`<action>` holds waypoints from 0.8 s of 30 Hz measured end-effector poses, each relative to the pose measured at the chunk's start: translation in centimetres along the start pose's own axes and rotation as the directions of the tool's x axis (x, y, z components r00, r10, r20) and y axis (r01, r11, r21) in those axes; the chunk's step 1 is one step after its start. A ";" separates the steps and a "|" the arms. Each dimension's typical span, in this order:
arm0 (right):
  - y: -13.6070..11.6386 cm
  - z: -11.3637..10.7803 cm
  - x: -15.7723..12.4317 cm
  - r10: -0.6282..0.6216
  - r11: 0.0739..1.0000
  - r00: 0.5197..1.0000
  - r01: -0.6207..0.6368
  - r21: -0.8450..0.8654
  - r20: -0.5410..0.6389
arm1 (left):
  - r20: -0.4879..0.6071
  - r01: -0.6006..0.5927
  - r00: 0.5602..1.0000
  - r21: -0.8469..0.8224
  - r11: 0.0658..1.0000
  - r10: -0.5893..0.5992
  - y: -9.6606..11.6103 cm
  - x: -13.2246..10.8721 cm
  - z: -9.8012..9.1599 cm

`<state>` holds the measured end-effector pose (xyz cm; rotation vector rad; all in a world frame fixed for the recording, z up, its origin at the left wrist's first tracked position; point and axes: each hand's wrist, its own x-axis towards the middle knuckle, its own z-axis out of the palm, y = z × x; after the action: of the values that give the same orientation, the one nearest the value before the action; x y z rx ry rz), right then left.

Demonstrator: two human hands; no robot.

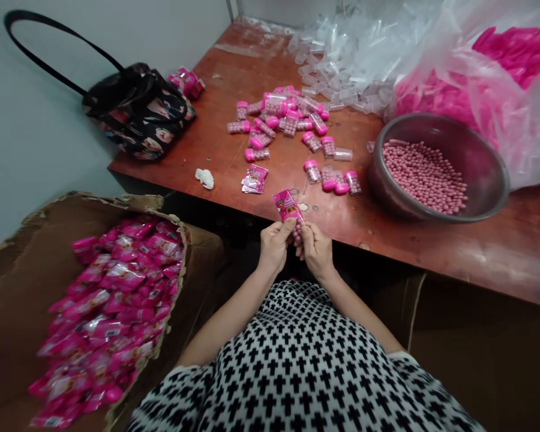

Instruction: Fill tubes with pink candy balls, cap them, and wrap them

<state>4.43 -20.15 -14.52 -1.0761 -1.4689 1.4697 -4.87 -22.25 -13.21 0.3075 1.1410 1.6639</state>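
Observation:
Just off the table's front edge, a pink printed wrapper (pixel 288 205) is pinched between the thumb and fingers of my left hand (pixel 273 245). Below it shows a small clear bottle of pink balls (pixel 298 231), and the fingers of my right hand (pixel 315 246) are closed around its side. Whether the bottle sits partly inside the wrapper, I cannot tell. A few flat pink wrappers (pixel 254 179) lie on the table beyond my left hand. Filled bottles with pink caps (pixel 312 171) lie past my right hand, and a larger heap of filled bottles (pixel 279 114) is farther back.
A grey bowl (pixel 486 180) of pink balls stands at right on the wooden table (pixel 216 144). Behind it are a plastic bag of pink caps (pixel 454 99) and empty clear bottles (pixel 342 66). A cardboard box (pixel 9 240) of wrapped packs and a handbag (pixel 139 114) are at left.

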 end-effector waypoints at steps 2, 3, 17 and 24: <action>0.0 -0.1 0.0 -0.003 1.000 1.000 0.003 0.004 -0.006 | -0.048 -0.032 0.998 -0.004 0.999 0.032 -0.3 -0.5 0.5; 0.0 -0.2 0.0 0.012 0.999 1.000 -0.013 0.036 0.010 | -0.038 -0.032 0.999 -0.007 0.999 0.032 -0.3 -0.8 0.6; 0.1 0.1 0.6 0.155 0.930 0.983 -0.178 0.320 0.094 | -0.131 -0.259 0.949 0.198 0.945 0.287 0.1 -0.7 -1.2; 0.0 0.5 0.4 0.181 0.923 0.978 -0.205 0.325 0.104 | 0.037 -0.456 0.839 0.593 0.664 0.543 1.5 -0.5 -2.0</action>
<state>3.83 -19.89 -14.52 -0.9844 -1.1272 1.8372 -6.93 -23.73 -12.95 0.9927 1.7973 1.7774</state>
